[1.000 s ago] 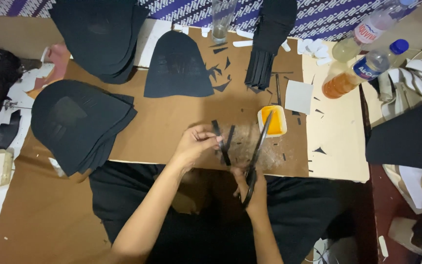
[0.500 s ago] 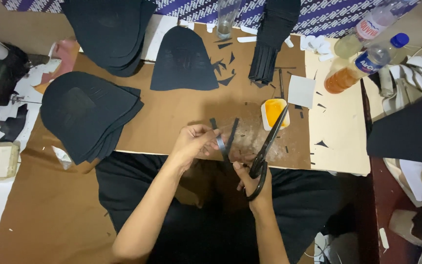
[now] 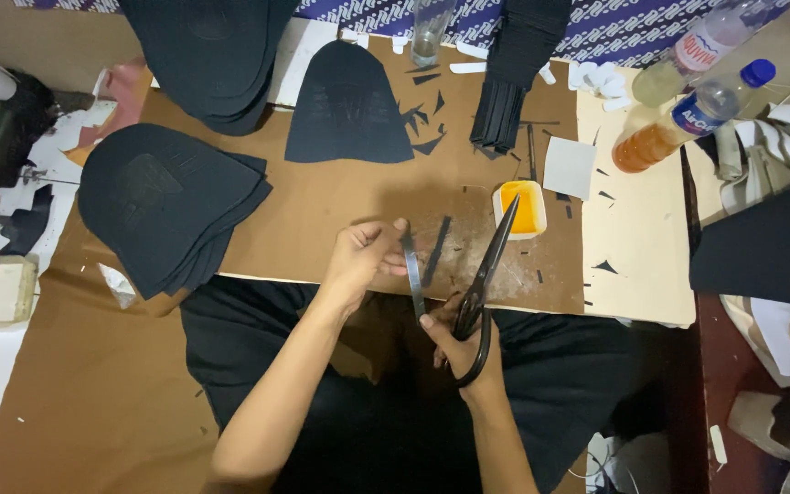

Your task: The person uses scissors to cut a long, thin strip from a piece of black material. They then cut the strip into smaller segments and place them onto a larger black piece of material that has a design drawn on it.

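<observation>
now left hand [image 3: 358, 261] pinches strip [image 3: 412, 274], right hand [image 3: 464, 352] scissors [image 3: 489, 274].

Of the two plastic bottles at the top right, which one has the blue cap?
The bottle with orange liquid, lying nearer the person, has the blue cap. The other bottle, beyond it toward the patterned cloth, holds pale liquid, and its cap is not blue.

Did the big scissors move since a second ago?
Yes. The scissors swung their blades up and to the right: earlier the tips sat below the small yellow tub, now they lie across its left side. The right hand holds them.
</observation>
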